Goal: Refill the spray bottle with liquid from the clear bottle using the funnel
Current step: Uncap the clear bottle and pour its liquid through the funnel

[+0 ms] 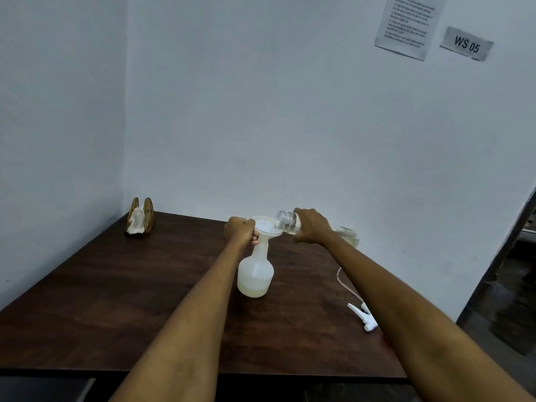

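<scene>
Hidden under the right hand (311, 226) – the middle of the clear bottle (285, 220); under the left hand (240, 230), the spray bottle (255, 275) neck; unreadable, upper right, the small print on the posted sheet (407, 24).

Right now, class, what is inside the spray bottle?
The spray bottle holds a shallow layer of pale liquid at its base. The funnel sits in its neck; the left hand covers the neck, so the funnel's stem is hidden.
</scene>
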`<act>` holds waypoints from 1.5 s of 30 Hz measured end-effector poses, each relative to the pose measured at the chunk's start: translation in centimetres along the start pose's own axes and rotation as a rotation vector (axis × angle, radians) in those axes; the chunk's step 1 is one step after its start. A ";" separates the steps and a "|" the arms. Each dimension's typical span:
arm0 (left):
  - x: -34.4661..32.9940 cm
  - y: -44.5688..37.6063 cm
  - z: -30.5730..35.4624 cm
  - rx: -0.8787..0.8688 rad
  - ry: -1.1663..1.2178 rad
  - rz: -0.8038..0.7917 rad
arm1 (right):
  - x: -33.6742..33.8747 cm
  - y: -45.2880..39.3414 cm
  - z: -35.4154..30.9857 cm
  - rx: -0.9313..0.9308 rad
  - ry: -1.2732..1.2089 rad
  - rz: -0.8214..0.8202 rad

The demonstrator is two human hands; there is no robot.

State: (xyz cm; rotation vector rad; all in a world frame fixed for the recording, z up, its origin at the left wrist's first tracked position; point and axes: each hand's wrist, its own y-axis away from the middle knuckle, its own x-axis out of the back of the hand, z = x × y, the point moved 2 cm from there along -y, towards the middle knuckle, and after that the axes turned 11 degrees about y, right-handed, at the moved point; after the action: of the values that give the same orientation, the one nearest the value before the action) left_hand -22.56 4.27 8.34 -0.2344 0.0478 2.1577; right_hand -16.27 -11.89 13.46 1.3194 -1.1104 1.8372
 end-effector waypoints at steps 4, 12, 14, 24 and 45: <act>0.0 -0.1 0.0 0.006 -0.014 0.000 | 0.0 0.0 0.0 -0.003 -0.005 -0.006; 0.0 -0.1 0.1 0.008 -0.009 0.004 | 0.1 0.0 0.1 0.005 0.015 -0.001; 0.0 -0.1 0.0 0.008 -0.010 0.003 | 0.1 0.0 0.1 0.010 0.022 -0.002; 0.0 -0.1 -0.1 0.007 -0.008 0.004 | 0.2 0.0 -0.1 0.014 0.023 -0.004; -0.1 0.0 -0.3 0.008 0.001 0.006 | 0.4 -0.1 -0.3 0.020 0.027 0.000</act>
State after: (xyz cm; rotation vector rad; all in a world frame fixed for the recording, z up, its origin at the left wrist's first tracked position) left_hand -22.52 4.16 8.04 -0.2312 0.0578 2.1630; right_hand -16.45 -11.58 13.77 1.3025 -1.0807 1.8652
